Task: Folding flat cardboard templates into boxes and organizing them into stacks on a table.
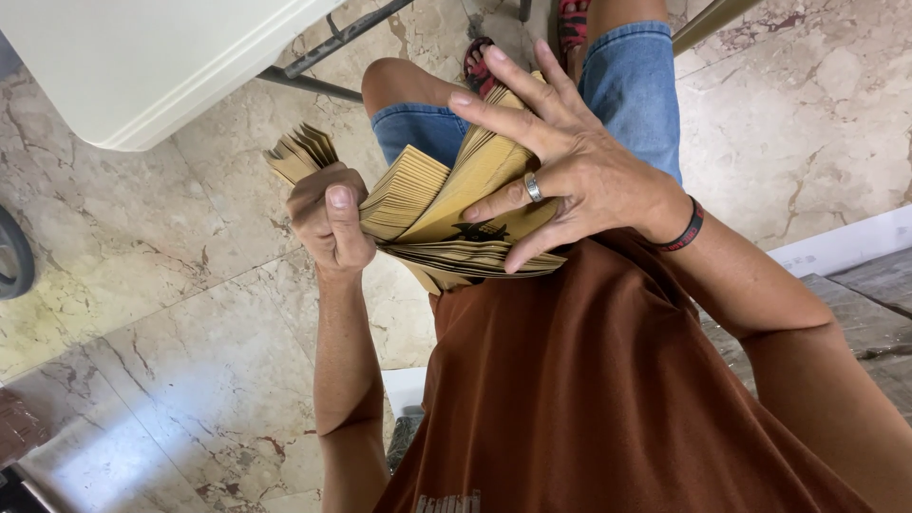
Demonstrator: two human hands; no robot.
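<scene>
While the camera looks straight down the person's front, both hands are up at chest/belly level working a thick stack of tan paper envelopes (pixel 446 204), the flat kraft-bag kind w/ a small dark printed mark on the top sheet. Left hand (pixel 328 220) is curled shut round the stack's left end, thumb on top, fingers wrapped under, so that end is pinched tight and a small bunch of sheets sticks out past the fist toward the white table corner (pixel 142 66). Right hand (pixel 560 166) isn't clamped at all: fingers spread wide & flat over the right half, fingertips riding the sheet edges, ring on one finger, dark band at the wrist.

Key bit imo: the stack's long axis runs left-right across the body, from the left fist over to under the right palm, and the sheets fan open up and away from the body, toward the knees. So the loose edges lie on the right hand's side; that's the hand nearer to them, the left is just the anchor.

Below the stack: bent knees in blue denim shorts (pixel 632 85), red sandals, marble floor (pixel 171 285), rust-brown shirt (pixel 589 380) filling the bottom of the view.
</scene>
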